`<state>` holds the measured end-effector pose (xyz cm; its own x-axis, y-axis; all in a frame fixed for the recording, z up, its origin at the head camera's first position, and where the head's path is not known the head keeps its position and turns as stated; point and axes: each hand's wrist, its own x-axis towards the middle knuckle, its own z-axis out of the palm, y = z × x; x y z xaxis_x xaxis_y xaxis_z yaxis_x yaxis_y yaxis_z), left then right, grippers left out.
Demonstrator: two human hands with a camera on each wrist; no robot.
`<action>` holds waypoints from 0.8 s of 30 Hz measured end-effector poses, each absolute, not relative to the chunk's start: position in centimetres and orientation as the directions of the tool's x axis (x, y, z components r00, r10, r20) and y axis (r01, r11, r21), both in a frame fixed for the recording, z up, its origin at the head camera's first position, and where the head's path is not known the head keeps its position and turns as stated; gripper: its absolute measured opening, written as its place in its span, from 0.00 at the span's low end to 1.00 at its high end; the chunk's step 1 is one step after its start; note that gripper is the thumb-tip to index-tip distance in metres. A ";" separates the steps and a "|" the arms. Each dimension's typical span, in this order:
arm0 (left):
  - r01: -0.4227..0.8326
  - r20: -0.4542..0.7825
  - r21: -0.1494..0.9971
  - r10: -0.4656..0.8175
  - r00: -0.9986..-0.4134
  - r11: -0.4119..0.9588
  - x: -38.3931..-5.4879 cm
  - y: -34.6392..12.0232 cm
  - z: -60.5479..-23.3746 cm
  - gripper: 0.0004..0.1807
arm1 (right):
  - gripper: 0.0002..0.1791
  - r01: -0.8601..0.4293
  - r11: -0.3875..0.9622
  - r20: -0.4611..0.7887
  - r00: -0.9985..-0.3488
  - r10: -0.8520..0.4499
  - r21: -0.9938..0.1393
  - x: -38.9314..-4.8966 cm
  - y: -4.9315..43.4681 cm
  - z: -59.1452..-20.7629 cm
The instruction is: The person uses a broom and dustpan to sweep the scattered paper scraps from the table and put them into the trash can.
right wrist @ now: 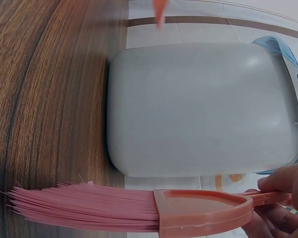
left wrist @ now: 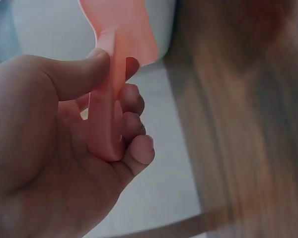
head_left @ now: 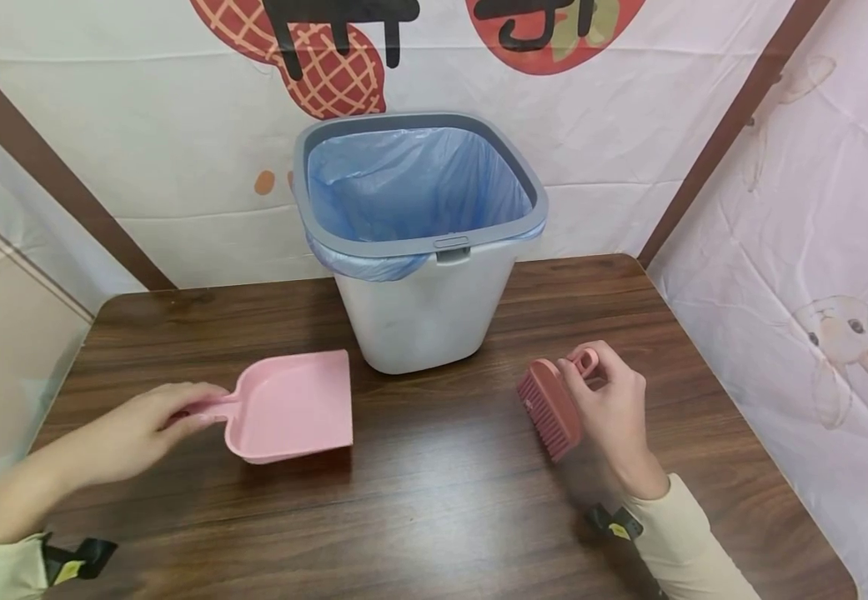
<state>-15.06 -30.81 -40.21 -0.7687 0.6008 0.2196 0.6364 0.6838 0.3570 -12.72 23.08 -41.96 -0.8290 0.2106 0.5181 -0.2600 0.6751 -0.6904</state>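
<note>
My left hand grips the handle of a pink dustpan, its pan facing up and its straight edge turned to the right. In the left wrist view the thumb presses along the dustpan handle while the fingers curl round the other side. On the right, my right hand pinches the looped handle of a small pink brush. Its bristles point down at the wooden table in the right wrist view. Between and behind the hands stands a light grey trash bin lined with a blue bag.
The dark wood table has its back edge against a white printed cloth. Another cloth with a rabbit print hangs along the right side. The bin's grey rim rises well above both hands.
</note>
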 end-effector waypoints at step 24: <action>0.588 0.153 0.404 0.582 -0.799 0.701 -12.5 -22.5 -45.4 0.13 | 0.08 -0.252 0.670 0.506 -0.836 0.212 -0.698 -12.8 23.0 -41.9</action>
<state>-12.45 -22.54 -45.42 -0.7989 0.5817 0.1532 0.5877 0.7007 0.4044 -12.76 22.96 -41.91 -0.8363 0.2121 0.5056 -0.2519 0.6704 -0.6979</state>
